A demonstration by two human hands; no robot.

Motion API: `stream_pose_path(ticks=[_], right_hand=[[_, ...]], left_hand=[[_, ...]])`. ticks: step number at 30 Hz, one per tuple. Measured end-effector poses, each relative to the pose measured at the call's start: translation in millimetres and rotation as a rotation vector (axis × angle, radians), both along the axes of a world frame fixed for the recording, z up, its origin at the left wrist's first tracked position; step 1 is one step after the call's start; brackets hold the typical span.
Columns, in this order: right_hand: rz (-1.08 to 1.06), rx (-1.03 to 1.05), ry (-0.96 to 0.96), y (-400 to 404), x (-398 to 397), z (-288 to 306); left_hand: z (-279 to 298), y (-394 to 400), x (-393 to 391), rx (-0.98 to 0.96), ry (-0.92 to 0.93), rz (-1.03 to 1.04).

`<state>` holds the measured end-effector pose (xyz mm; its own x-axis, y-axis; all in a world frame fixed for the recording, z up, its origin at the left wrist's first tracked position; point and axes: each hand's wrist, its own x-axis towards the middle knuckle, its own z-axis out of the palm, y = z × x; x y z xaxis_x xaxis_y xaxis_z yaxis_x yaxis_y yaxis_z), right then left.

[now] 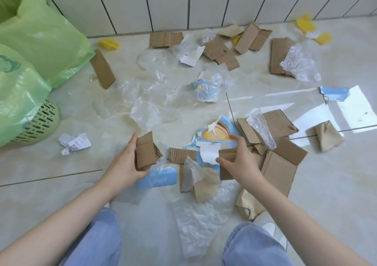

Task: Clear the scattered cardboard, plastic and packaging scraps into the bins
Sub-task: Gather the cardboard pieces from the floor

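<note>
Cardboard everywhere, thickest just right of the hands. Left hand (124, 161) curled round a small stack of cardboard pieces (145, 150), held upright above the floor (61, 184). Right hand (239, 159) pinching a cardboard strip (227, 153) between thumb and fingers; long axis running left to right, lying atop the torn biscuit packet (217, 133) and the cardboard heap (279, 159). Lined green bins (38, 123) well off to the left, nearer the left hand, so likely a carry leftward next. Clear plastic film (149, 110) spread beyond the hands; more cardboard scraps (166, 39) far ahead against the white tiled wall (163, 4). Crumpled receipt (74, 143) between left hand and bins.
</note>
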<state>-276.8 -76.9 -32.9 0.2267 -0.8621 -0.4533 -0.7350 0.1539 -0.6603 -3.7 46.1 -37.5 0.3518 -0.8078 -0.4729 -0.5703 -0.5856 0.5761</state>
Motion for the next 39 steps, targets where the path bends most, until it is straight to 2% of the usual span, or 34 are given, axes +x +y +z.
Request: stream_pose_path(ticks=[7,11,15,18,22,25,28,31,35,39], right_hand=[[0.012,0.01,0.064,-1,8,-16],[-0.024,-0.077,0.068,-8,6,-19],[0.031,-0.149,0.06,-3,21,-27],[0.099,-0.176,0.078,6,36,-39],[0.173,-0.237,0.224,12,44,-48],[0.097,-0.281,0.421,16,47,-49],[0.029,-0.207,0.545,21,50,-51],[-0.011,-0.168,0.599,23,58,-49],[0.035,-0.131,0.686,26,68,-40],[0.012,-0.112,0.658,30,74,-35]], left_hand=[[-9,-5,-9,0.027,-0.048,-0.21],[-9,-5,-18,-0.015,-0.093,-0.454],[-13,-6,-14,0.003,-0.091,-0.482],[-18,-7,0,-0.074,-0.16,-0.564],[-19,-16,24,-0.162,-0.154,-0.47],[-21,-20,42,-0.142,-0.139,-0.387],[-30,-23,58,-0.111,-0.103,-0.37],[-39,-22,70,-0.086,-0.072,-0.342],[-45,-14,77,-0.126,-0.026,-0.272],[-40,-9,78,-0.144,-0.026,-0.235]])
